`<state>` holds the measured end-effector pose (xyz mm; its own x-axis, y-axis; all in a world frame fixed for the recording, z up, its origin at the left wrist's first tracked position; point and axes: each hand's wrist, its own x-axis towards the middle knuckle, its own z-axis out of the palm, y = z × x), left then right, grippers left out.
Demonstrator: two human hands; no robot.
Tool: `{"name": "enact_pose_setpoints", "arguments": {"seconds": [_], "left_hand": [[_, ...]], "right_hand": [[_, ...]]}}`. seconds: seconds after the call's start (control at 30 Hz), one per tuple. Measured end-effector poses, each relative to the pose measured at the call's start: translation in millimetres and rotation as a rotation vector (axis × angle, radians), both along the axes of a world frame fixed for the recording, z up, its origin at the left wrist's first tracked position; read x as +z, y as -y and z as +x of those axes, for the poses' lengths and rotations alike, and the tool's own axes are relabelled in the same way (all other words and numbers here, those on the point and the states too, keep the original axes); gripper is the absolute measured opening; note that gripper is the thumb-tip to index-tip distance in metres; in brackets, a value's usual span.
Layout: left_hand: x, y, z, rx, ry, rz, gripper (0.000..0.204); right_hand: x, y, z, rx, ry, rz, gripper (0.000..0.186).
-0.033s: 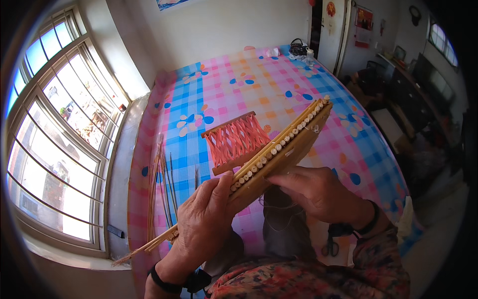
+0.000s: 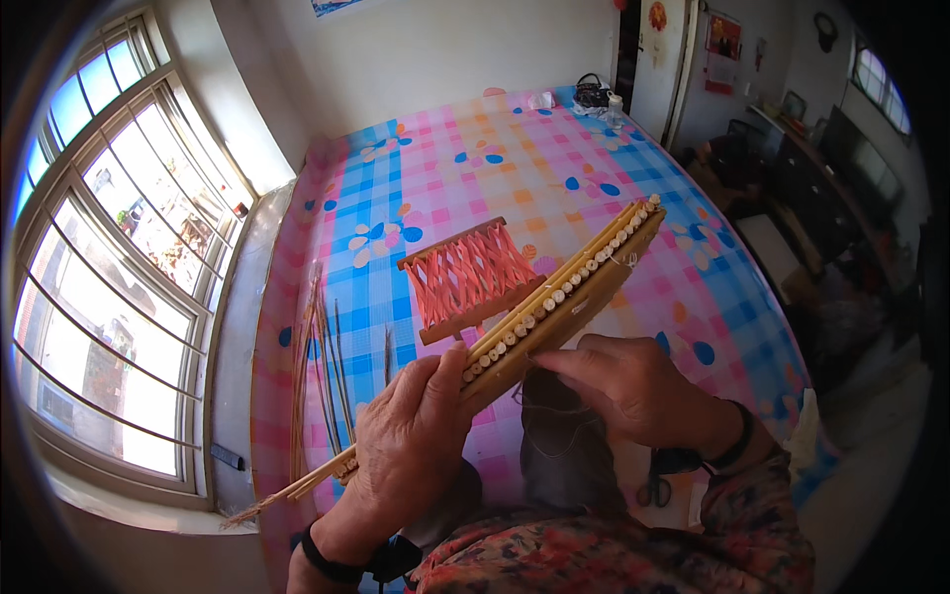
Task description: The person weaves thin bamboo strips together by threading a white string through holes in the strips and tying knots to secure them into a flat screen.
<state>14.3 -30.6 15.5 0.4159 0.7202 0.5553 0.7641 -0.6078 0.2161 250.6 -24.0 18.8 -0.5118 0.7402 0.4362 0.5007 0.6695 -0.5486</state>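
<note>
A flat panel of pale plant stalks point(image 2: 582, 287) slants up to the right in front of me, with a row of round cut ends along its edge. My left hand point(image 2: 408, 426) is closed around its lower left part, thumb on top. Thin stalks with a frayed tip point(image 2: 265, 510) stick out beyond that hand. At the panel's underside my right hand point(image 2: 633, 386) is pinched shut, thumb and forefinger against the stalks. A fine thread point(image 2: 554, 424) hangs in a loop below the pinch. Whether a needle is between the fingertips is hidden.
Behind the panel a small wooden frame with crossed red straps point(image 2: 470, 279) sits on the flowered check cover point(image 2: 435, 178). Loose thin stalks point(image 2: 332, 366) lie at left, by the barred window point(image 2: 129, 247). Scissors point(image 2: 653, 492) lie near my right wrist. A black bag point(image 2: 592, 91) stands far back.
The panel has shifted very slightly, its upper end a little to the right and down. Both hands keep their hold.
</note>
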Motion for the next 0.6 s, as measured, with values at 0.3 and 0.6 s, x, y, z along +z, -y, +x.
{"name": "enact_pose_setpoints", "arguments": {"seconds": [0.3, 0.6], "left_hand": [[-30.9, 16.3, 7.5, -0.142, -0.017, 0.003, 0.054], [-55.9, 27.3, 13.8, -0.180, -0.060, 0.001, 0.046]], "right_hand": [[-49.6, 17.5, 10.2, -0.018, -0.101, 0.044, 0.043], [-87.4, 31.9, 23.0, -0.011, -0.104, 0.000, 0.044]]}}
